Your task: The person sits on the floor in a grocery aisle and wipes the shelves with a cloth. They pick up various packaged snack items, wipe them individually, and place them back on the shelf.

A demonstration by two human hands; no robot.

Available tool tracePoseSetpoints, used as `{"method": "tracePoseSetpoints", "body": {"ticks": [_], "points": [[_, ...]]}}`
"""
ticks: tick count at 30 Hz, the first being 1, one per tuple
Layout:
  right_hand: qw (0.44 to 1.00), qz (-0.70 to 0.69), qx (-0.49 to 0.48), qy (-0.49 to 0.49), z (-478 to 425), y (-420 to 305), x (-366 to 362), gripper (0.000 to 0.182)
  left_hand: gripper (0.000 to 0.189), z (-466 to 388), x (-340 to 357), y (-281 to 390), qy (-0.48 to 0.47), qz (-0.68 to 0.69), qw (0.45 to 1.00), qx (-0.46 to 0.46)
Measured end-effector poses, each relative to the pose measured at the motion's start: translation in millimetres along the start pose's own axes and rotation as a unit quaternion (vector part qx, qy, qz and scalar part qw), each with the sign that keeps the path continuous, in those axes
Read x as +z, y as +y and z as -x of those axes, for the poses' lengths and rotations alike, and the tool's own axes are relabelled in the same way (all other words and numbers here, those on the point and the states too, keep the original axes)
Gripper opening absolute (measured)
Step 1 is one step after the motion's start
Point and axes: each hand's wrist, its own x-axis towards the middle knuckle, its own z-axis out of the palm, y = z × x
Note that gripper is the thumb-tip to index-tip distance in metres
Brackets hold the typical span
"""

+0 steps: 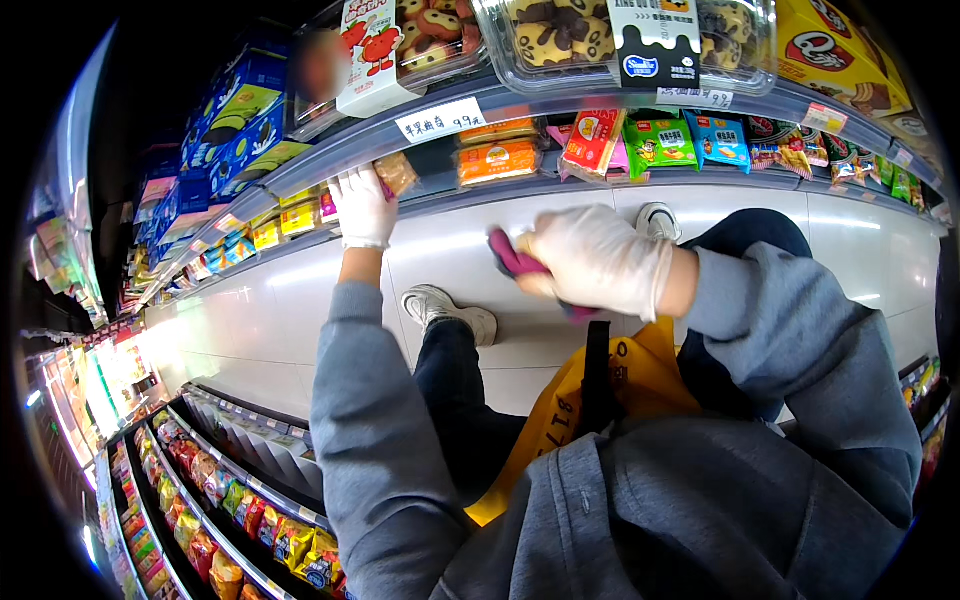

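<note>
In a white glove, my left hand (364, 206) reaches to the lower shelf at the front. It grips a tilted brown-and-purple snack packet (396, 175), whose left side is hidden behind the fingers. My right hand (596, 259), also gloved and blurred, is closed around a bunched magenta-and-dark cloth (517, 259). This hand is above the tiled floor, apart from the shelf. Orange snack packets (498, 160) lie to the right of my left hand. Farther along are a red packet (592, 142) and a green packet (660, 142). Yellow packets (298, 218) sit to its left.
Clear plastic cookie boxes (555, 45) stand on the upper shelf, whose edge (525, 105) overhangs the lower one. Blue cartons (244, 120) are stacked at left. Behind me, a rack holds bagged snacks (300, 536). A yellow apron (570, 390) hangs above my legs.
</note>
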Motion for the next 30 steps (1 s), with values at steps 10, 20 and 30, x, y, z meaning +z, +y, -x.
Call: {"method": "tracePoseSetpoints", "body": {"ticks": [10, 20, 30], "points": [[0.792, -0.606, 0.025, 0.073, -34, -1, 25, 0.062, 0.09, 53, -205, 112, -0.036, 0.483, 0.862, -0.149], [0.711, -0.703, -0.01, 0.035, -7, -43, 2, 0.065, 0.095, 55, -239, 119, 0.094, 0.463, 0.87, -0.143], [0.717, -0.694, -0.055, 0.034, -1, -46, -30, 0.054, 0.084, 71, -231, 106, 0.018, 0.96, 0.063, -0.271]]}}
